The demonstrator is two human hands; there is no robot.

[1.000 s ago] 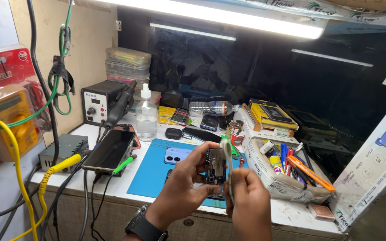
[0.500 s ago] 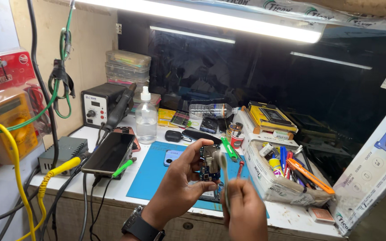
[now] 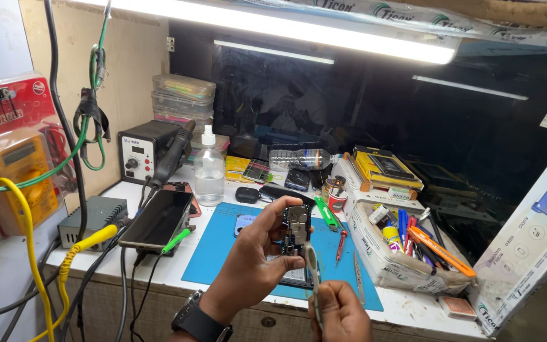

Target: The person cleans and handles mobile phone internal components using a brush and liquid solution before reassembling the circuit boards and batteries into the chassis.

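Left hand [image 3: 257,256] pinches circuit board [image 3: 296,229] upright, long axis vertical; right hand [image 3: 340,310] just below grips tweezers [image 3: 312,269], tips touching board's lower edge.

Lighting: bright, from a long tube lamp [image 3: 273,28] mounted across the top of the bench, burnt out to plain white along its whole length. Reflections: the lamp repeats as two pale streaks in the dark glass panel [image 3: 381,114] behind (the panel otherwise reads near black, with murky detail). Bench: the white worktop [image 3: 178,266] and the blue mat [image 3: 223,247] are evenly lit, shadows short and soft. Sharpness: centre crisp; the right hand [image 3: 343,313] at the lower edge slightly soft. Distortion: mild wide-angle lean at left and right margins.
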